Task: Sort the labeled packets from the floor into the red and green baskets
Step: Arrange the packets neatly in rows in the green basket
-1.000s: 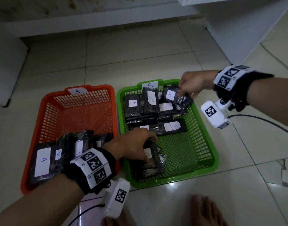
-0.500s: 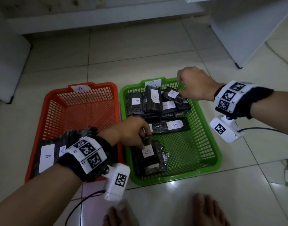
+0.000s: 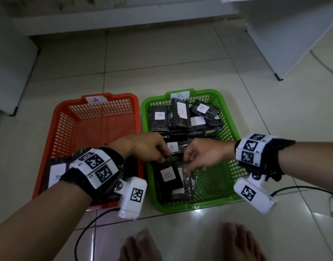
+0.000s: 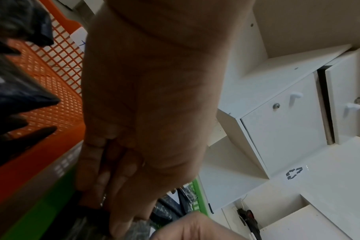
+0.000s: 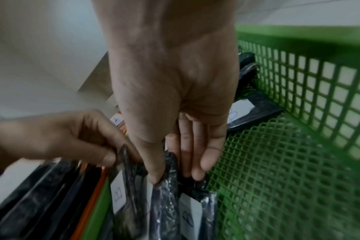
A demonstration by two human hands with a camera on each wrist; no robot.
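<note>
Both hands meet over the near left of the green basket (image 3: 229, 117), which is tagged B. My left hand (image 3: 152, 149) pinches the top edge of a black packet labeled B (image 3: 168, 175), also seen in the right wrist view (image 5: 121, 191). My right hand (image 3: 199, 157) pinches the neighbouring B packets (image 5: 166, 191) between thumb and fingers (image 5: 203, 155). Several more B packets (image 3: 180, 115) are stacked at the basket's far end. The red basket (image 3: 67, 117), tagged A, holds black A packets (image 3: 56, 176) at its near end, partly hidden by my left wrist.
White cabinets (image 3: 286, 34) stand at the far right and a white panel (image 3: 9, 72) at the left. Bare feet (image 3: 237, 243) and cables (image 3: 303, 189) lie on the tiled floor near me.
My right hand left the far stack and came down beside my left hand at the near packets. The left hand stayed on the near B packet.
</note>
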